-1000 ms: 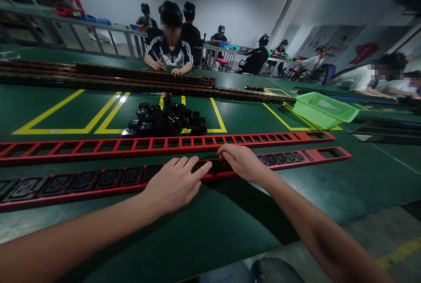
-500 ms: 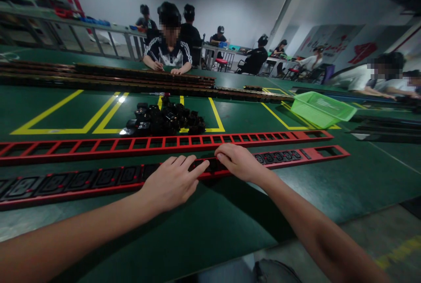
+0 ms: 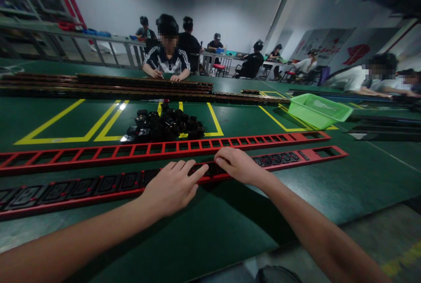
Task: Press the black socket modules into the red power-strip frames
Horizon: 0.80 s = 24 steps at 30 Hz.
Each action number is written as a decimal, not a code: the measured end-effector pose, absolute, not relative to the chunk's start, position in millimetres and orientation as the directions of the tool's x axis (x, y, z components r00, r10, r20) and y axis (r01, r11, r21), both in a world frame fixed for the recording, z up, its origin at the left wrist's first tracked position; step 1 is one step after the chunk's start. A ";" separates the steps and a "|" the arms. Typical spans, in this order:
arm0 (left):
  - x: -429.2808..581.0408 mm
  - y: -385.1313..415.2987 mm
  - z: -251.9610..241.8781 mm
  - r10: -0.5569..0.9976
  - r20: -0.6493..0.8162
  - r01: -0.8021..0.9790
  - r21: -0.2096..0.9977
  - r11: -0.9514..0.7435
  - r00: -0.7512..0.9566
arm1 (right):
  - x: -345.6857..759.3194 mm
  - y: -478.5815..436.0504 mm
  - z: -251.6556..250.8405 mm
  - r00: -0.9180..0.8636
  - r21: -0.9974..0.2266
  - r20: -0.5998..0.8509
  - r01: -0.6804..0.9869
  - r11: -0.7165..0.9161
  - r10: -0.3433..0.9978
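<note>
A long red frame (image 3: 320, 155) holding a row of black socket-like pieces (image 3: 108, 184) lies across the green table. My left hand (image 3: 173, 186) rests on its middle, palm down, with the fingers apart. Just to the right, my right hand (image 3: 235, 164) is on the same frame, its fingers curled together at the far edge; whatever is under the fingertips is hidden. Behind it lies a second red frame (image 3: 112, 154) with open slots. Beyond that sits a pile of black pieces (image 3: 166, 123).
A green basket (image 3: 319, 109) stands tilted at the back right. Long dark strips (image 3: 131, 86) lie across the table's far side, near a thin screwdriver (image 3: 158, 100). A person (image 3: 167, 57) sits opposite, and others are farther back and at right.
The whole view has shifted slightly, with the background lower in the picture. Both hands keep nearly the same place on the frame.
</note>
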<state>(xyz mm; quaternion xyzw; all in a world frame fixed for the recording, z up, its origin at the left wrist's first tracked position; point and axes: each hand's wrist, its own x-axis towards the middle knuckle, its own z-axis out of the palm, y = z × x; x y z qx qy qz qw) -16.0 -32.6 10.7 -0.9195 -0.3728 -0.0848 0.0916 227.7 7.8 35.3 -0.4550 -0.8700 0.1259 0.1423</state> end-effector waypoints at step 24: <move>-14.7 -32.6 9.8 0.697 0.221 0.727 -0.097 -0.680 0.682 | 232.1 6.6 43.1 -0.630 -0.319 0.072 0.720 0.616 0.773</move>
